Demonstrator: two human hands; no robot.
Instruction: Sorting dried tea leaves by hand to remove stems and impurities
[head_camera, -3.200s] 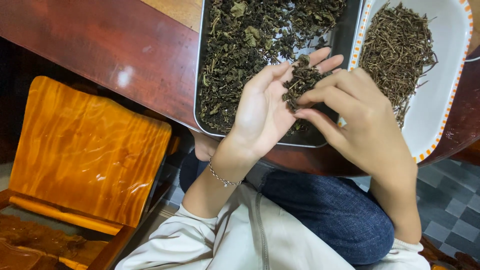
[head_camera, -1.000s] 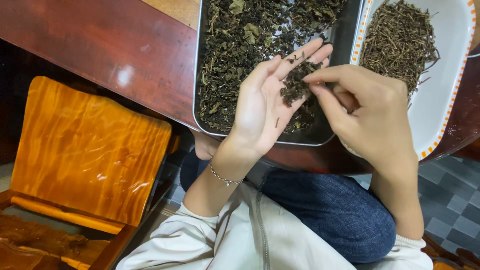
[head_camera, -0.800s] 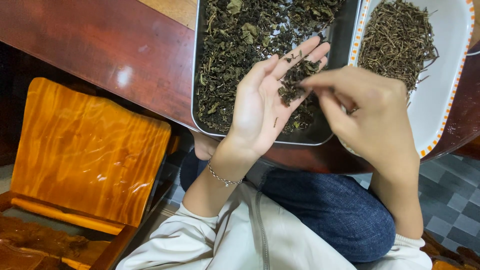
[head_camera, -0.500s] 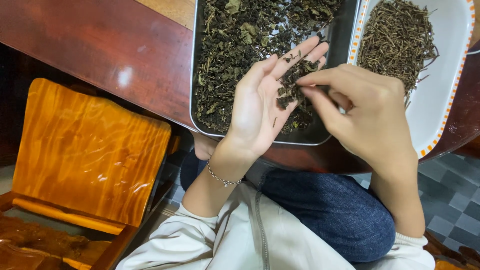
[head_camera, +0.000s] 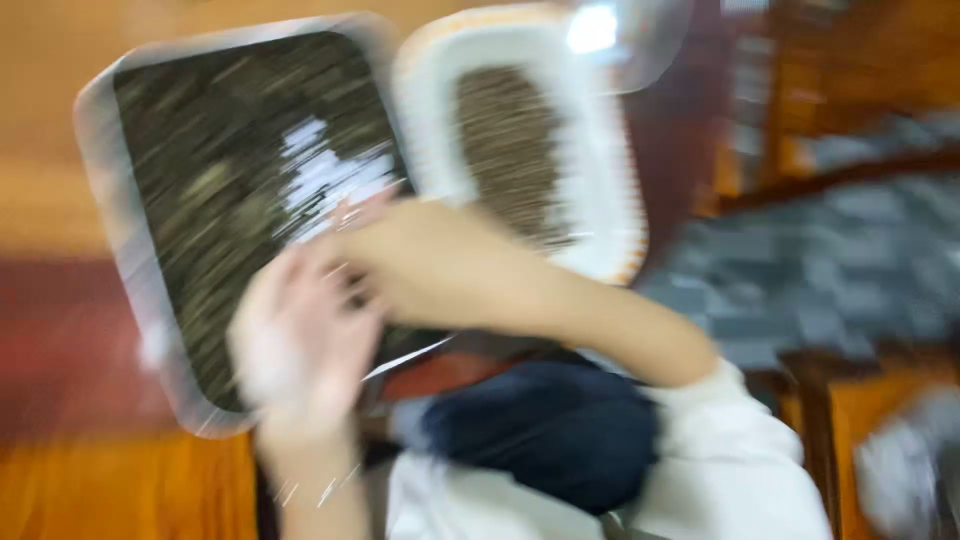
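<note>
The picture is smeared by motion, so the grip has to be read loosely. The left hand (head_camera: 300, 340) lies palm up with fingers spread over the near edge of the metal tray (head_camera: 130, 300). The right hand (head_camera: 440, 285) reaches across it, its fingertips drawn together right at the left palm, where there is a small dark smudge. Whether they are pinching a stem or only touching the palm, I cannot tell. I also cannot tell whether the left palm holds any leaves.

The dried leaves (head_camera: 210, 200) fill most of the metal tray, with a bare shiny patch showing through near its middle. Just beside it, on the right, stands the white tray (head_camera: 610, 230) with an orange rim, holding a narrow heap of thinner brown stems (head_camera: 505, 150).

Judging by the two heaps, the sorting looks well short of done: the metal tray is much fuller than the white one.

Both trays sit on a reddish wooden table (head_camera: 60, 340). Below the hands show the person's dark trousers (head_camera: 545, 430) and pale sleeve (head_camera: 730, 460). To the right there is grey tiled floor (head_camera: 800, 270) and some wooden furniture, too blurred to name.
</note>
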